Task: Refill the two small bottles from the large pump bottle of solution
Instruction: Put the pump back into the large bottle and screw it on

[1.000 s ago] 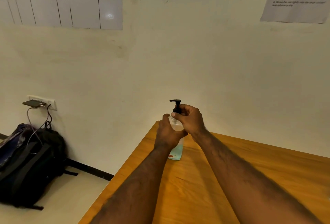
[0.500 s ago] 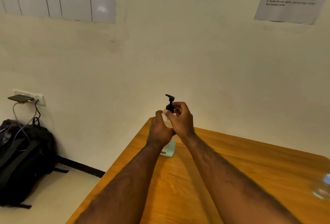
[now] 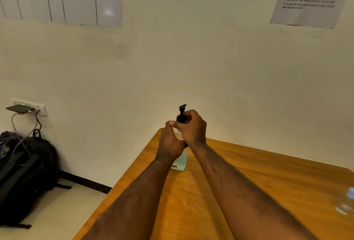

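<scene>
Pump bottle point(image 3: 180, 161), clear with pale blue solution, upright near the far left corner of the wooden table point(image 3: 249, 172): left hand point(image 3: 169, 143) wraps its body, right hand point(image 3: 193, 127) pinches the black pump collar point(image 3: 181, 118).

Pump bottle point(image 3: 181, 163) on wooden table point(image 3: 249, 172)

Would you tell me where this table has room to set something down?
Bare wood lies between the right forearm and the blurred bottle at the table's right edge, and between the forearms. The far corner is crowded: left hand and right hand grip the pump bottle.
</scene>
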